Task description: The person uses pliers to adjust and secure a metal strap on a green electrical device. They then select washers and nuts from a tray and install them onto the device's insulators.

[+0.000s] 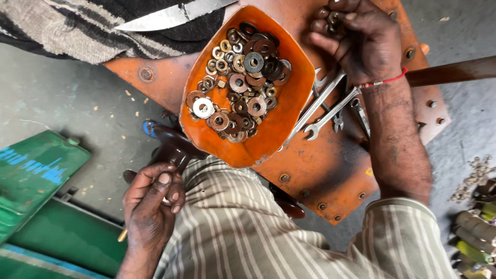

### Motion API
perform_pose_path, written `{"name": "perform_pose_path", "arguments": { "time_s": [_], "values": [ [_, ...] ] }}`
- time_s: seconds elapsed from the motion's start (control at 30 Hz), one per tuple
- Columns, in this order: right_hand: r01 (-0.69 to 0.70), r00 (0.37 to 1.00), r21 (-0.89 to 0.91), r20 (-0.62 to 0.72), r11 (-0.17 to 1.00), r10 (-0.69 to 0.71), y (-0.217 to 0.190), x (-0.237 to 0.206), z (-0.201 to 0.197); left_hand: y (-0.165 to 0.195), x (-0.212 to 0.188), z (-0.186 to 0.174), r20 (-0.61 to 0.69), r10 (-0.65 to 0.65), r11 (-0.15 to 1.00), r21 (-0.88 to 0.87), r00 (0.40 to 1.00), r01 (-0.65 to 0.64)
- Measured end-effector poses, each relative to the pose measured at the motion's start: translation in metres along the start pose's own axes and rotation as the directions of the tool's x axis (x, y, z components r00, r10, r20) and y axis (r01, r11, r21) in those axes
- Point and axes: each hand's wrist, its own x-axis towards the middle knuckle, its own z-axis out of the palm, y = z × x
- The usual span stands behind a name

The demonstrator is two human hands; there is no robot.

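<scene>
The right hand (361,39) is curled around a few small nuts (333,18) at the top edge of the orange metal plate (330,165); the left hand (152,206) is closed on a thin, mostly hidden tool. Spanners (323,111) lie diagonally, open ends toward the lower left, just beside the orange bowl (289,111), which is heaped with washers (240,85) and nuts. A green can (36,170) stands at left.

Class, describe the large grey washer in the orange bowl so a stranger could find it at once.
Start at the orange metal plate and find the orange bowl resting on it, full of washers and nuts. Look toward the far side of that heap for the grey washer. It lies flat on top, broad and dull grey, while its neighbours are rusty brown or brassy.
</scene>
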Motion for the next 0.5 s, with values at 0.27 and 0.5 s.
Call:
{"name": "perform_pose_path", "arguments": {
  "time_s": [0.27,0.5],
  "values": [
    [0.435,0.733,-0.793,0.586,-0.426,-0.344,0.059,0.006,-0.018,0.0,0.0,0.006,0.022,-0.02,1.0,0.017,1.0,0.019],
    [0.361,0.82,-0.858,0.479,-0.366,-0.314,0.039,-0.021,0.009,-0.003,-0.001,0.009,0.033,-0.043,0.999,0.029,0.999,0.042]
  ]
}}
